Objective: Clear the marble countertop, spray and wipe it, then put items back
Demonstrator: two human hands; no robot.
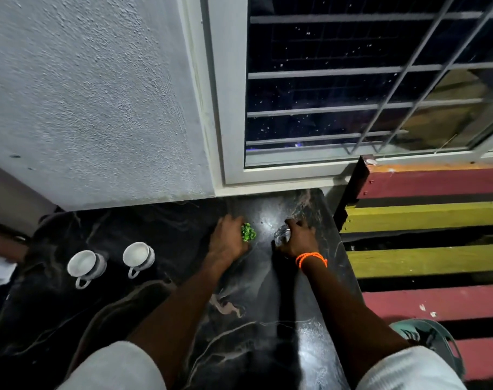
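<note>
The black marble countertop (161,237) runs along a textured wall below a barred window. My left hand (228,240) grips a small bright green plant-like ornament (248,232) near the back right of the counter. My right hand (297,239), with an orange thread band at the wrist, is curled round a clear glass object (282,235) standing on the marble; most of the glass is hidden by my fingers. Two white cups (85,266) (138,256) with handles stand side by side on the counter to the left, well apart from both hands.
The window frame (228,136) rises behind the counter's back right corner. Red and yellow painted slats (425,218) lie beyond the counter's right edge. A teal sandal (425,336) shows at the lower right. The wall (93,108) bounds the back.
</note>
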